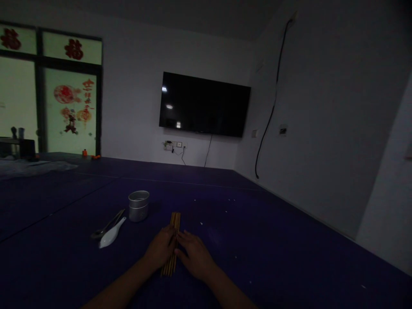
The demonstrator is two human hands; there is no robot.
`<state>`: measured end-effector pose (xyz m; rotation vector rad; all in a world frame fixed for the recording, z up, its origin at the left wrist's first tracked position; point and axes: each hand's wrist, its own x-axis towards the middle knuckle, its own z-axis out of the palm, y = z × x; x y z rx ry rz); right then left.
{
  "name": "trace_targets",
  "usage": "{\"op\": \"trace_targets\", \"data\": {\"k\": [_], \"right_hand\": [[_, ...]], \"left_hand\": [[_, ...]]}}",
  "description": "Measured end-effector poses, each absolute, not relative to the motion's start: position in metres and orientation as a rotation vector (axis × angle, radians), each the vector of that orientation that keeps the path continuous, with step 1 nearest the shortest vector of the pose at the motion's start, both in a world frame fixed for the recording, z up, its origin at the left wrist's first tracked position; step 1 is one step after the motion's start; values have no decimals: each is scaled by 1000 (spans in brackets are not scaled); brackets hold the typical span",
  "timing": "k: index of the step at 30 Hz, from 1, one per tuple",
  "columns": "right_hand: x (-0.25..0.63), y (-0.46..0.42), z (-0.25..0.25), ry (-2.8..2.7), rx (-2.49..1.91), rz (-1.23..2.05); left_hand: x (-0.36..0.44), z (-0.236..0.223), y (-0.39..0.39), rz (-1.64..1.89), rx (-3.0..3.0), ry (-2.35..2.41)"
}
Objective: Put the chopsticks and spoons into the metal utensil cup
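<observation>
Several wooden chopsticks (168,268) lie side by side in a bundle on the dark purple surface (289,257), pointing away from me. My left hand (161,248) is curled over the bundle's left side, its fingertips partly hidden at the sticks. From the right, my right hand (195,254) touches the bundle with its fingertips, thumb apart from the stretched fingers. Left of the hands stands an open metal cup (138,210). Beside it lie a white soup spoon (112,234) and a darker metal spoon (100,234), with another thin metal utensil seemingly along its handle.
Small white bits (201,223) are scattered on the surface to the right. A crumpled clear sheet (35,167) and a dark box-like object (19,148) are at the far left. Small orange items (85,152) sit by the glass door. A television (206,105) hangs on the far wall.
</observation>
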<state>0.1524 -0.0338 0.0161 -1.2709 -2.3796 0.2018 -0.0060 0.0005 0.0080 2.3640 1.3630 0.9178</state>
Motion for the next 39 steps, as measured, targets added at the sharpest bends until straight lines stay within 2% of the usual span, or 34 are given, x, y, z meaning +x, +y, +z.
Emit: {"op": "trace_targets", "data": {"k": [11,17,25,32,39], "right_hand": [[156,-32,12,-2319,-1285,158],[162,-30,11,-2309,-1255,175],[162,-32,19,-2324,-1246,214],[162,-30,16,-2309,-1274,215],[164,-28,12,-2300,-1281,212]], "left_hand": [[-5,23,-5,842,2465,1487],[-12,51,-17,554,2523,2023],[-45,61,-9,496,2441,2491],[-72,62,0,539,2210,2586],[-85,57,6,424,2139,2593]]}}
